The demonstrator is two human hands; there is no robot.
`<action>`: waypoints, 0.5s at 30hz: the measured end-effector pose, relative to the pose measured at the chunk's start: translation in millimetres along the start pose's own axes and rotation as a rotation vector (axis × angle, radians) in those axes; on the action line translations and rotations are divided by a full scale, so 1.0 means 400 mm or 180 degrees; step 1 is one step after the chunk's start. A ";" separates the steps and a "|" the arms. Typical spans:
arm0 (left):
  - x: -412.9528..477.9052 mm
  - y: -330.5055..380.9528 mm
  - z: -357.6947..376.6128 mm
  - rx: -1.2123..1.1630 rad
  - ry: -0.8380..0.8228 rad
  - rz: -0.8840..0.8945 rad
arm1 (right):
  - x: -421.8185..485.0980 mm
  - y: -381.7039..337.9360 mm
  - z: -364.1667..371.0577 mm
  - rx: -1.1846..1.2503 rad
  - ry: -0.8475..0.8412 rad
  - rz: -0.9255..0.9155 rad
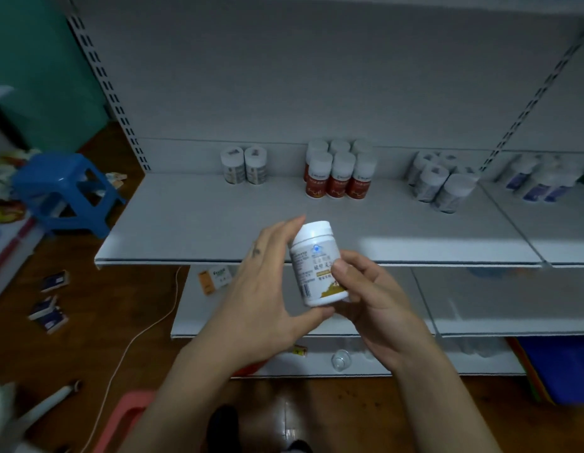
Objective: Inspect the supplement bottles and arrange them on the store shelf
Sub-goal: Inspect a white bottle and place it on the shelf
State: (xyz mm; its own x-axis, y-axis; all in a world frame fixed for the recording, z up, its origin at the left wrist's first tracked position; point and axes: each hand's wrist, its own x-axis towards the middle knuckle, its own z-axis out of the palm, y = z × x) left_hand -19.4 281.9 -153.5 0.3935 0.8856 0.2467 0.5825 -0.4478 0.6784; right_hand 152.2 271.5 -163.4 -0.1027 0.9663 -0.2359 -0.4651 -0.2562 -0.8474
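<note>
I hold a bottle [316,263] in both hands, in the air just in front of the shelf [202,220] edge. It is a squat, smooth white plastic cylinder with a wide, flat screw cap, tilted a little to the left. Its glossy label carries dark print, a small blue mark and a yellow band near the base.

My left hand [264,289] lies along its left side, fingers nearly straight and close together, thumb hooked under the base. My right hand [372,295] grips it from the right, thumb pressed flat on the label and fingers curled behind it.

The shelf is a flat, matte, pale grey metal board with a thin front lip, set against a plain back panel between slotted uprights. At the back stand two white tubs [244,165] side by side, then a tight block of red bottles [339,173] with tall white caps, then a cluster of grey bottles [437,183]; their labels are too blurred to read. Further right, on the next board, are blue-labelled bottles [539,181].

A small orange-and-white box [215,277] lies on the lower shelf [192,308]. To the left, a blue moulded plastic stool [66,191] stands on the brown wood floor [88,348], with small flat packets [48,308] and a thin white cord [130,344] nearby.
</note>
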 end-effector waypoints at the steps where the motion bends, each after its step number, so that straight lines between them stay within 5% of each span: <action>1: -0.002 0.006 0.006 0.0094 0.0067 0.0009 | -0.002 0.002 -0.005 -0.0045 0.0035 -0.0015; 15: -0.009 0.054 0.055 -0.0024 0.0089 -0.0280 | -0.031 -0.007 -0.058 -0.0224 -0.0055 0.0265</action>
State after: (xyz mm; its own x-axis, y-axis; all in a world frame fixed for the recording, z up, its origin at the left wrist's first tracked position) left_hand 7.6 266.1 -155.1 0.3209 0.9246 0.2052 0.6084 -0.3673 0.7035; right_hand 175.2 259.8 -169.1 -0.1538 0.9418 -0.2991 -0.3915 -0.3360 -0.8566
